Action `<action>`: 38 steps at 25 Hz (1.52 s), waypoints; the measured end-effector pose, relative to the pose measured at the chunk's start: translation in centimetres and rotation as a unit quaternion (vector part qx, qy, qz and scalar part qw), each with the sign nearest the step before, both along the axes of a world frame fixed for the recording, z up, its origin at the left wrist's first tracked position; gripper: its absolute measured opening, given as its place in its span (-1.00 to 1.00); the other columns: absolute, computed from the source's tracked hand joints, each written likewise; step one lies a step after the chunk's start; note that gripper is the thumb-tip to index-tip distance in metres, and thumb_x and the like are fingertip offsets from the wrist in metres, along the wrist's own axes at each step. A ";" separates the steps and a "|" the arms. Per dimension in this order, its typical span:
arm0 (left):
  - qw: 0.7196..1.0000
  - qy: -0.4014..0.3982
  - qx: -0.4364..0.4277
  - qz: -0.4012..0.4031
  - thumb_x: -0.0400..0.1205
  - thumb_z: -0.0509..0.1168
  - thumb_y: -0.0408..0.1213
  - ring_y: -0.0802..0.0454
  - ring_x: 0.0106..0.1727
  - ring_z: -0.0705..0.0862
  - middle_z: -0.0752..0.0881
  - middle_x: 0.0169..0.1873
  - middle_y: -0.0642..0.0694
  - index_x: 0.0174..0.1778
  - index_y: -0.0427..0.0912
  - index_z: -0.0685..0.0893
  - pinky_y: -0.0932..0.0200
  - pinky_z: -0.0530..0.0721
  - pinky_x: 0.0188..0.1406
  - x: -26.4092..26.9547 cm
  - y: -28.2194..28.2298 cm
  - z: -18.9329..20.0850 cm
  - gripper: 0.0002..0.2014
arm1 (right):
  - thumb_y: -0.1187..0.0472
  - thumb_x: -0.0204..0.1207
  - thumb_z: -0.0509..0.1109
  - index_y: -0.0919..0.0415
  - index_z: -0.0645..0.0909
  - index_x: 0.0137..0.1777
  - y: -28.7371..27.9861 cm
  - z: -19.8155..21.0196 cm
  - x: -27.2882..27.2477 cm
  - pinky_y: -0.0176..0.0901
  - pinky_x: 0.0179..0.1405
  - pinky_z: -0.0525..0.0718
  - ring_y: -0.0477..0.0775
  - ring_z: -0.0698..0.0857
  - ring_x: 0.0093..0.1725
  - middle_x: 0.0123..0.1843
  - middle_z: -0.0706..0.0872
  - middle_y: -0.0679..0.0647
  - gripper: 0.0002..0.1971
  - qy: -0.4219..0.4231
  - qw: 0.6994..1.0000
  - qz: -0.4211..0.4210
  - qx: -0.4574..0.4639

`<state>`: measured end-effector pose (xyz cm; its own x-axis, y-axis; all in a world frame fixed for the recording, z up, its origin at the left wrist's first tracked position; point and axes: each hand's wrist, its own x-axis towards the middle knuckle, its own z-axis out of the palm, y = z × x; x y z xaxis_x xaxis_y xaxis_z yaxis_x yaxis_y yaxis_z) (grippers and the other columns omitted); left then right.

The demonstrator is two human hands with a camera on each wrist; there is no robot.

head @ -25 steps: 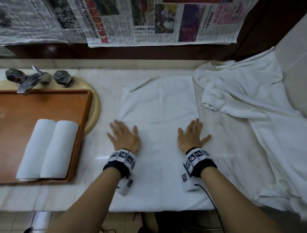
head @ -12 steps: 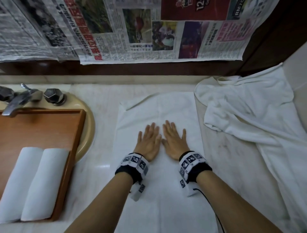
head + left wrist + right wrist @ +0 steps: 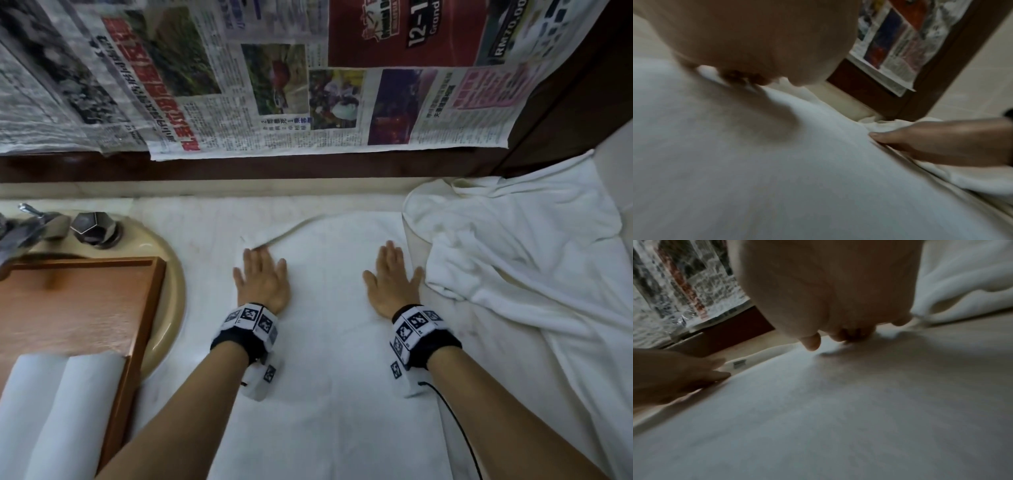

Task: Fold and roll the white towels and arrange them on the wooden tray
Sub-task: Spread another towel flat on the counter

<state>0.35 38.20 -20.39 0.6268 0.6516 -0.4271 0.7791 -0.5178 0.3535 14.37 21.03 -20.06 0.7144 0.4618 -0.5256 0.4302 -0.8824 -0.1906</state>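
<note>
A white towel [image 3: 329, 342] lies spread flat on the marble counter in front of me. My left hand [image 3: 262, 279] presses palm-down on its far left part, fingers straight. My right hand [image 3: 394, 277] presses flat on its far right part, by the edge. The towel's far left corner [image 3: 250, 241] is slightly lifted. In the left wrist view my palm [image 3: 756, 40] rests on the towel [image 3: 777, 178] and the right hand [image 3: 931, 141] shows across it. A wooden tray [image 3: 78, 308] at the left holds two rolled white towels [image 3: 58, 418].
A heap of loose white towels [image 3: 513, 257] lies at the right, close to my right hand. The tray sits over a beige sink [image 3: 171, 291] with a faucet [image 3: 30, 229] and a knob [image 3: 94, 228]. Newspaper sheets [image 3: 274, 85] hang on the wall behind.
Both hands were apart, came together at the towel's middle, and have now slid outward to its left and right sides, staying flat. The head view has tipped forward.
</note>
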 end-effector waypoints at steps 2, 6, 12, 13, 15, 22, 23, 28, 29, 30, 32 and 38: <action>0.999 -0.015 -0.019 -0.027 0.79 -0.26 0.05 -0.02 0.70 -0.25 -0.18 0.70 -0.15 0.71 -0.25 -0.12 -0.06 -0.32 0.65 0.7 -0.5 1.0 -0.37 | -0.04 0.76 -0.15 0.22 -0.31 0.69 1.0 0.4 -0.2 0.33 0.60 -0.29 0.05 -0.35 0.69 0.70 -0.42 0.04 -0.36 -0.003 1.000 0.005 -0.002; 0.979 -0.086 -0.107 -0.149 0.79 -0.27 0.04 0.07 0.70 -0.22 -0.14 0.71 -0.02 0.72 -0.14 -0.07 0.06 -0.30 0.62 4.1 -2.5 1.4 -0.42 | 0.07 0.77 -0.07 0.17 -0.24 0.71 4.8 0.4 0.2 0.32 0.63 -0.26 0.05 -0.33 0.69 0.72 -0.35 -0.03 -0.40 -0.011 0.989 0.134 0.067; 0.997 -0.044 -0.042 -0.042 0.78 -0.25 0.07 0.04 0.70 -0.25 -0.23 0.69 0.01 0.72 -0.12 -0.13 -0.10 -0.31 0.62 5.3 2.3 0.8 -0.39 | 0.03 0.72 -0.06 0.09 -0.27 0.72 5.3 -0.2 0.9 0.37 0.60 -0.32 0.00 -0.37 0.68 0.70 -0.40 -0.11 -0.35 -0.004 0.989 0.138 0.046; 0.994 -0.057 -0.045 -0.081 0.79 -0.26 0.07 0.04 0.70 -0.28 -0.24 0.68 0.05 0.72 -0.10 -0.15 -0.09 -0.34 0.61 5.5 1.7 0.9 -0.40 | 0.02 0.70 -0.03 0.09 -0.27 0.71 5.8 0.0 0.8 0.40 0.58 -0.34 0.02 -0.38 0.68 0.70 -0.40 -0.10 -0.32 -0.010 0.989 0.140 0.044; 0.983 -0.073 -0.057 -0.161 0.79 -0.29 0.05 0.08 0.68 -0.32 -0.25 0.68 0.10 0.72 0.00 -0.16 -0.06 -0.40 0.59 5.3 0.5 0.4 -0.44 | -0.02 0.67 0.03 0.09 -0.28 0.71 6.7 0.0 0.9 0.44 0.56 -0.34 0.02 -0.38 0.67 0.71 -0.39 -0.10 -0.27 -0.021 0.986 0.162 0.040; 0.988 0.008 0.012 -0.151 0.77 -0.29 0.09 0.10 0.64 -0.44 -0.40 0.64 0.17 0.67 0.24 -0.26 -0.08 -0.45 0.60 3.2 5.1 -1.1 -0.47 | -0.11 0.66 0.03 0.00 -0.34 0.70 5.7 -0.9 2.6 0.27 0.59 -0.41 -0.10 -0.44 0.64 0.67 -0.46 -0.17 -0.24 0.005 0.985 0.161 0.056; 0.989 0.018 0.021 -0.143 0.77 -0.30 0.09 0.10 0.64 -0.44 -0.42 0.64 0.15 0.66 0.25 -0.28 -0.09 -0.44 0.61 2.9 5.6 -1.2 -0.47 | -0.13 0.66 0.02 -0.01 -0.35 0.70 5.5 -1.0 3.0 0.26 0.59 -0.42 -0.10 -0.45 0.64 0.67 -0.47 -0.17 -0.24 0.006 0.987 0.153 0.057; 0.996 0.062 0.039 -0.055 0.75 -0.31 0.11 0.00 0.64 -0.46 -0.47 0.62 0.12 0.64 0.21 -0.37 -0.23 -0.43 0.59 1.7 7.1 -1.3 -0.45 | -0.34 0.63 -0.09 -0.08 -0.46 0.65 2.9 -1.2 6.0 0.31 0.57 -0.44 -0.12 -0.50 0.61 0.62 -0.58 -0.15 -0.20 -0.005 0.997 0.071 0.018; 0.996 0.066 0.039 -0.039 0.75 -0.31 0.12 -0.02 0.64 -0.46 -0.47 0.62 0.12 0.64 0.20 -0.39 -0.25 -0.43 0.58 1.6 7.1 -1.4 -0.44 | -0.39 0.60 -0.10 -0.06 -0.49 0.64 2.5 -1.2 6.3 0.33 0.56 -0.44 -0.13 -0.51 0.61 0.62 -0.59 -0.15 -0.17 -0.005 0.999 0.052 0.011; 0.996 0.070 0.039 -0.031 0.75 -0.31 0.12 -0.03 0.64 -0.46 -0.47 0.62 0.12 0.64 0.19 -0.40 -0.27 -0.43 0.58 1.5 7.0 -1.5 -0.43 | -0.42 0.58 -0.10 -0.03 -0.50 0.64 2.2 -1.3 6.4 0.35 0.55 -0.43 -0.13 -0.51 0.61 0.62 -0.59 -0.14 -0.13 -0.005 0.999 0.039 0.008; 0.996 0.075 0.034 -0.033 0.75 -0.31 0.12 -0.05 0.64 -0.45 -0.47 0.62 0.13 0.64 0.19 -0.40 -0.31 -0.42 0.57 1.7 7.3 -1.3 -0.42 | -0.42 0.57 -0.07 0.03 -0.48 0.65 2.4 -1.2 6.7 0.37 0.55 -0.42 -0.11 -0.50 0.61 0.63 -0.58 -0.12 -0.09 0.002 0.999 0.034 0.000; 0.998 0.014 0.032 -0.046 0.78 -0.18 0.09 -0.08 0.67 -0.37 -0.35 0.67 0.04 0.69 0.08 -0.26 -0.36 -0.35 0.56 1.8 3.6 2.4 -0.40 | -0.11 0.70 0.06 0.18 -0.23 0.71 3.0 2.6 1.5 0.33 0.62 -0.26 0.02 -0.28 0.70 0.73 -0.32 0.03 -0.24 -0.035 0.992 0.083 0.086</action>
